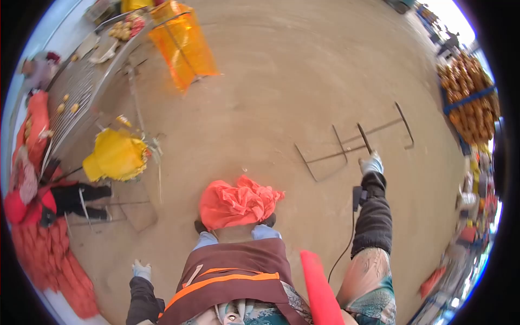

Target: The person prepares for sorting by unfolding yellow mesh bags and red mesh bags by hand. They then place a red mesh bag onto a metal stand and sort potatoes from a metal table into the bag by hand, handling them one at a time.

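Observation:
My right hand (371, 163), in a pale work glove, reaches forward at the right and is closed round one bar of a thin metal frame (325, 157). Several bent prongs stick out from this frame, which shows against the brown floor. Down at the lower left, my left hand (142, 270), also gloved, is held out over the floor with nothing in it and its fingers apart. A bunched red mesh bag (238, 203) is in front of my apron (233, 260), between my shoes.
A person in red (40, 203) works at the left beside a slatted metal sorting table (81, 97). Yellow sacking (116, 154) and an orange bag on a stand (184, 49) are nearby. Filled sacks (468, 95) are stacked at the right. A cable (346, 249) runs along my right arm.

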`<state>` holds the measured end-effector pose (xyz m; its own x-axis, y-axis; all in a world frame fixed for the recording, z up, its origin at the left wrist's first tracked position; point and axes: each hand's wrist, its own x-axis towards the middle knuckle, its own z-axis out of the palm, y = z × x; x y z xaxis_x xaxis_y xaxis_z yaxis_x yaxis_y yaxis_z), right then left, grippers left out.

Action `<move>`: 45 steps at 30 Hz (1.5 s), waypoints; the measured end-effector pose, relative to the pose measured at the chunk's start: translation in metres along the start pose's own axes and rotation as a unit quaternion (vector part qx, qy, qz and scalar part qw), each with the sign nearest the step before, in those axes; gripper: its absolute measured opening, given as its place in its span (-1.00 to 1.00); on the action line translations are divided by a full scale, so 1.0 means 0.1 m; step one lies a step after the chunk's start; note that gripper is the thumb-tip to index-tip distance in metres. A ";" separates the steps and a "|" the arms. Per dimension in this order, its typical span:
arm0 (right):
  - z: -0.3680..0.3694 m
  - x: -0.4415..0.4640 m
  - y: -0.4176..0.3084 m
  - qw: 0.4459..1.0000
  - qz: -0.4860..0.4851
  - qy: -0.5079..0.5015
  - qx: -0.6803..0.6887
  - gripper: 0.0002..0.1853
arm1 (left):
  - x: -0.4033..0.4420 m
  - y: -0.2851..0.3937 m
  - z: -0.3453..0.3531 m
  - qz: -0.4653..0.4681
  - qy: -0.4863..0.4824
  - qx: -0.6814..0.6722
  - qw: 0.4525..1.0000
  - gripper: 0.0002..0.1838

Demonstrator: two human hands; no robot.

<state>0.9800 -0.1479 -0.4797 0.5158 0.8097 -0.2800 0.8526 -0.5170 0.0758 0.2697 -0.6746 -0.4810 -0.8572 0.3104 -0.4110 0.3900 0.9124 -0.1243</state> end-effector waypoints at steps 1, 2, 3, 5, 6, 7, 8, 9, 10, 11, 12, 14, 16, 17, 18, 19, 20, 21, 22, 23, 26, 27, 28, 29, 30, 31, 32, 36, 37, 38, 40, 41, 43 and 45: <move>0.23 0.27 0.15 0.998 -0.039 0.035 0.018 -0.30 | -0.11 0.00 0.01 0.012 -0.004 -0.012 1.000 -0.40; 0.24 0.49 0.17 0.995 -0.047 -0.025 0.081 -0.41 | -0.19 0.00 0.03 -0.011 0.003 -0.017 1.000 -0.40; 0.36 0.68 0.23 0.988 -0.079 -0.031 0.127 -0.54 | -0.24 -0.01 0.06 -0.018 -0.006 -0.031 0.999 -0.44; 0.34 0.71 0.06 0.985 -0.078 -0.031 0.150 -0.63 | -0.39 0.04 0.14 -0.041 -0.011 -0.052 0.998 -0.47; 0.36 0.72 -0.04 0.982 -0.090 -0.020 0.162 -0.64 | -0.44 0.10 0.14 -0.024 -0.017 -0.048 0.998 -0.50; 0.30 0.65 -0.18 0.979 -0.101 -0.008 0.175 -0.65 | -0.48 0.19 0.11 -0.005 -0.023 -0.043 0.999 -0.52; 0.24 0.60 -0.35 0.977 -0.114 -0.013 0.177 -0.65 | -0.54 0.33 0.09 -0.006 -0.034 -0.044 0.998 -0.53; 0.18 0.54 -0.53 0.974 -0.133 0.013 0.183 -0.66 | -0.59 0.49 0.06 -0.007 -0.047 -0.045 0.998 -0.55; 0.17 0.47 -0.67 0.970 -0.150 0.037 0.188 -0.66 | -0.61 0.59 0.09 0.024 -0.045 -0.054 0.997 -0.57; 0.21 0.41 -0.78 0.969 -0.157 0.034 0.188 -0.66 | -0.62 0.72 0.12 0.058 -0.042 -0.064 0.995 -0.58; 0.26 0.38 -0.89 0.959 -0.176 0.011 0.221 -0.67 | -0.67 0.89 0.09 0.096 -0.043 -0.066 0.992 -0.59; 0.34 0.22 -1.12 0.944 -0.202 -0.025 0.259 -0.69 | -0.82 1.28 -0.04 0.157 -0.045 -0.081 0.983 -0.61; 0.34 -0.06 -1.38 0.942 -0.221 -0.039 0.251 -0.70 | -0.96 1.60 -0.15 0.176 -0.045 -0.097 0.979 -0.61; 0.34 -0.17 -1.49 0.940 -0.234 -0.051 0.244 -0.70 | -1.00 1.70 -0.16 0.220 -0.060 -0.116 0.967 -0.61; 0.39 -0.24 -1.60 0.938 -0.242 -0.051 0.242 -0.70 | -1.05 1.78 -0.18 0.262 -0.074 -0.136 0.953 -0.60; 0.50 -0.31 -1.74 0.930 -0.261 -0.065 0.249 -0.70 | -1.11 1.85 -0.22 0.255 -0.070 -0.142 0.954 -0.60; 0.60 -0.39 -1.89 0.922 -0.280 -0.080 0.254 -0.70 | -1.18 1.92 -0.29 0.272 -0.086 -0.154 0.946 -0.62; 0.68 -0.49 -2.06 0.920 -0.291 -0.081 0.251 -0.70 | -1.22 1.95 -0.32 0.289 -0.102 -0.167 0.937 -0.64; 0.75 -0.61 -2.27 0.911 -0.315 -0.075 0.254 -0.69 | -1.24 1.92 -0.31 0.281 -0.098 -0.173 0.939 -0.64; 0.74 -0.81 -2.49 0.903 -0.338 -0.070 0.257 -0.69 | -1.24 1.87 -0.28 0.266 -0.118 -0.179 0.940 -0.64; 0.59 -1.50 -3.27 0.880 -0.400 -0.129 0.223 -0.62 | -1.20 1.60 -0.23 0.213 -0.180 -0.248 0.928 -0.62; 0.59 -1.74 -3.52 0.869 -0.415 -0.171 0.207 -0.59 | -1.16 1.52 -0.20 0.184 -0.214 -0.307 0.909 -0.60; 0.63 -2.04 -3.76 0.862 -0.441 -0.168 0.186 -0.59 | -1.08 1.47 -0.17 0.179 -0.210 -0.316 0.908 -0.60; 0.69 -2.36 -3.97 0.854 -0.465 -0.167 0.162 -0.59 | -1.02 1.41 -0.12 0.151 -0.215 -0.363 0.894 -0.61; 0.70 -2.70 -4.16 0.844 -0.475 -0.190 0.160 -0.59 | -0.95 1.37 -0.10 0.123 -0.220 -0.411 0.876 -0.61; 0.73 -3.04 -4.32 0.834 -0.484 -0.213 0.155 -0.59 | -0.85 1.38 -0.17 0.116 -0.220 -0.419 0.873 -0.61; 0.90 -3.33 -4.50 0.825 -0.501 -0.221 0.141 -0.59 | -0.70 1.43 -0.29 0.133 -0.242 -0.448 0.850 -0.53; 1.22 -4.68 -4.99 0.794 -0.537 -0.271 0.089 -0.55 | 0.03 1.46 -0.22 0.074 -0.262 -0.654 0.706 -0.35; 1.32 -4.97 -5.04 0.785 -0.545 -0.281 0.089 -0.54 | 0.19 1.45 -0.30 0.047 -0.258 -0.699 0.665 -0.30; 1.45 -5.25 -5.09 0.784 -0.545 -0.290 0.067 -0.56 | 0.36 1.44 -0.35 0.039 -0.253 -0.708 0.658 -0.30; 1.63 -5.64 -5.13 0.778 -0.553 -0.295 0.036 -0.57 | 0.74 1.36 -0.41 -0.042 -0.231 -0.802 0.549 -0.36; 1.70 -5.78 -5.10 0.748 -0.585 -0.312 -0.006 -0.58 | 0.93 1.27 -0.35 -0.046 -0.225 -0.809 0.542 -0.36; 1.65 -5.91 -5.24 0.689 -0.654 -0.296 -0.102 -0.62 | 1.29 1.14 -0.21 -0.024 -0.348 -0.833 0.430 -0.33; 1.12 -5.82 -5.51 0.642 -0.726 -0.146 -0.197 -0.68 | 1.39 1.20 -0.47 -0.063 -0.344 -0.846 0.403 -0.54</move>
<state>0.2005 -0.3653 -0.4658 -0.8362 0.2420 -0.4921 0.4011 0.8819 -0.2479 0.1813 -0.5096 -0.5108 -0.3109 0.6160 -0.7238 -0.9282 -0.0330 0.3707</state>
